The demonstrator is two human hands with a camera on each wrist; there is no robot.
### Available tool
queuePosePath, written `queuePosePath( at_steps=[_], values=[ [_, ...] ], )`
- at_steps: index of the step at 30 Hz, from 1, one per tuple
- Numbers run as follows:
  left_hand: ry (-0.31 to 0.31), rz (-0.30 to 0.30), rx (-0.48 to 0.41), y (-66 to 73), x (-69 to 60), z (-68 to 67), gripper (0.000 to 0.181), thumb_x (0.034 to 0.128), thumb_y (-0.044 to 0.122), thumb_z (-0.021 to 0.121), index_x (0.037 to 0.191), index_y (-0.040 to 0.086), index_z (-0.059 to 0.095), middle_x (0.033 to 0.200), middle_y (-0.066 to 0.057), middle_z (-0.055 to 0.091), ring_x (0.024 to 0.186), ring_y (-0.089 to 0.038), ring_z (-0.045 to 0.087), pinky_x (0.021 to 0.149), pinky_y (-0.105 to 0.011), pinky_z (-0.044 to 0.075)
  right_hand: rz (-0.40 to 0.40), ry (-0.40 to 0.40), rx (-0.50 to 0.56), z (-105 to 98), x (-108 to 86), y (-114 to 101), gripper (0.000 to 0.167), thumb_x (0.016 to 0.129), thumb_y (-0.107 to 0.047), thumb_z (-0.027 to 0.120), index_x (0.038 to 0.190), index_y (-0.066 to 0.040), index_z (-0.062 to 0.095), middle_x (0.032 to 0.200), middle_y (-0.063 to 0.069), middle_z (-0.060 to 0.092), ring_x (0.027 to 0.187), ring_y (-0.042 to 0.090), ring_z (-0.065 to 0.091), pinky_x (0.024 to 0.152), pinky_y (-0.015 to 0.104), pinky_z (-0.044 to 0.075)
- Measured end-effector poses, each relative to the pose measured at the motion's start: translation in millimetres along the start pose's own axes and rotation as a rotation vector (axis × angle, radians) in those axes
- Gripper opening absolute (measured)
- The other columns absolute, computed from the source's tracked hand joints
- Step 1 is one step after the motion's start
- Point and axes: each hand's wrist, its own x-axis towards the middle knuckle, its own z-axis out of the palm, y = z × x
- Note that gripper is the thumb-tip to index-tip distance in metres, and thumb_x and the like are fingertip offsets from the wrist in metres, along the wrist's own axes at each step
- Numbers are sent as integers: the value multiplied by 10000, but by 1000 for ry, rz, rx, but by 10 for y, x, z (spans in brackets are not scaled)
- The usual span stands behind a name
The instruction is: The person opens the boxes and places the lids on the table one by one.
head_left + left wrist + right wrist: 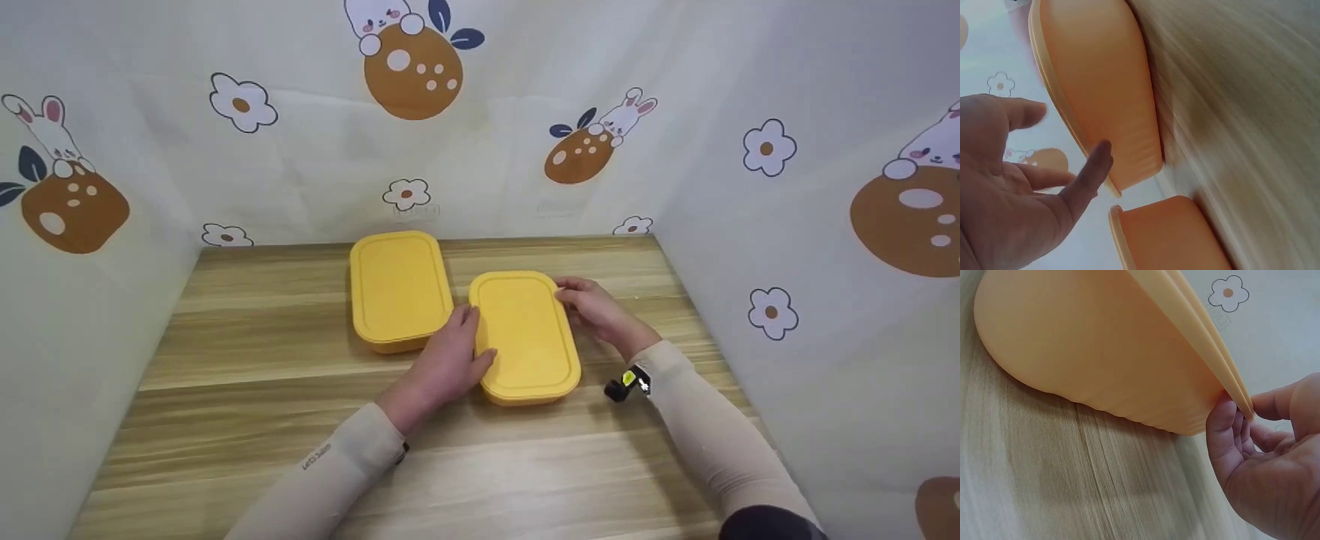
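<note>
Two yellow lidded boxes stand side by side. The right box [525, 337] is between my hands, and its lid is on. At its far right corner my right hand [600, 311] pinches the rim, thumb above and fingers beneath, as the right wrist view shows. My left hand [450, 360] is at the left edge of this box, its thumb by the lid's edge. In the left wrist view the left fingers [1086, 180] are spread and loosely bent beside the rim, not gripping; whether they touch it I cannot tell. The left box [401, 289] lies just beyond the left hand.
The boxes stand on a wood-grain table [247, 352]. Patterned fabric walls [315, 165] with rabbits and flowers enclose it at the back and both sides. A black wrist-worn device [621, 386] hangs by the right sleeve.
</note>
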Motion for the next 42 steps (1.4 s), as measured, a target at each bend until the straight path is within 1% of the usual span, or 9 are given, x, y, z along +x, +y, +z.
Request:
queuePosePath(
  at_steps=[3, 6, 12, 18, 23, 28, 35, 38, 42],
  values=[
    [-22, -8, 65, 25, -27, 44, 991, 1062, 524, 690, 1680, -127, 271, 1721, -337, 293, 1517, -462, 470, 1221, -540, 446, -2, 1, -5, -5, 4, 6, 425, 1122, -88, 561, 1519, 62, 572, 1021, 52, 731, 824, 131, 687, 626, 223, 552],
    [-58, -30, 123, 33, -50, 120, 1185, 1003, 723, 645, 1707, -111, 186, 1762, -336, 205, 1562, -464, 404, 1211, -554, 457, 0, 5, -17, -9, 3, 7, 418, 1120, -91, 565, 1515, 45, 586, 1029, 54, 724, 822, 128, 674, 616, 218, 529],
    [-84, -44, 207, 26, -77, 247, 1433, 861, 950, 569, 1715, -110, 119, 1802, -308, 94, 1549, -495, 414, 1191, -549, 478, 4, -4, 4, -11, -2, 2, 427, 1131, -85, 547, 1532, 59, 561, 1046, 54, 728, 856, 132, 694, 679, 238, 583],
    [-63, -15, 289, 4, -64, 288, 1480, 826, 1003, 534, 1712, -114, 136, 1800, -306, 111, 1549, -484, 422, 1156, -537, 513, 4, -16, 19, -18, -3, 13, 419, 1132, -75, 537, 1519, 85, 554, 1034, 51, 731, 852, 130, 702, 678, 236, 594],
    [-59, -8, 322, -20, -48, 316, 1501, 812, 1032, 496, 1713, -112, 134, 1800, -310, 103, 1520, -482, 460, 1115, -542, 544, 5, -16, 18, -22, -1, 11, 411, 1132, -73, 536, 1510, 85, 560, 1046, 53, 734, 879, 143, 714, 727, 262, 623],
    [-54, 3, 329, -23, -42, 327, 1506, 809, 1034, 502, 1705, -126, 153, 1789, -336, 106, 1499, -481, 485, 1089, -548, 562, 14, -13, -2, -30, 5, 10, 406, 1120, -79, 558, 1499, 67, 579, 1050, 53, 735, 887, 148, 717, 744, 275, 629],
    [-87, -15, 365, 11, -22, 300, 1511, 808, 1043, 484, 1706, -124, 148, 1789, -340, 88, 1481, -485, 501, 1047, -551, 585, 15, -10, -10, -42, 14, 5, 409, 1109, -82, 574, 1494, 56, 588, 1064, 63, 735, 918, 163, 720, 782, 301, 641],
    [-95, -27, 355, 19, -18, 294, 1515, 804, 1043, 494, 1709, -119, 139, 1791, -336, 80, 1476, -489, 503, 1049, -553, 582, 16, -14, -5, -43, 18, 8, 409, 1110, -83, 574, 1494, 57, 584, 1050, 60, 735, 911, 162, 721, 786, 307, 644],
    [-76, -38, 321, 30, -21, 302, 1523, 792, 1033, 532, 1708, -121, 146, 1790, -334, 101, 1455, -498, 520, 1031, -552, 589, 15, -27, 5, -44, 17, 13, 404, 1114, -80, 565, 1490, 66, 574, 1015, 50, 739, 875, 144, 718, 765, 297, 642]
  ],
)
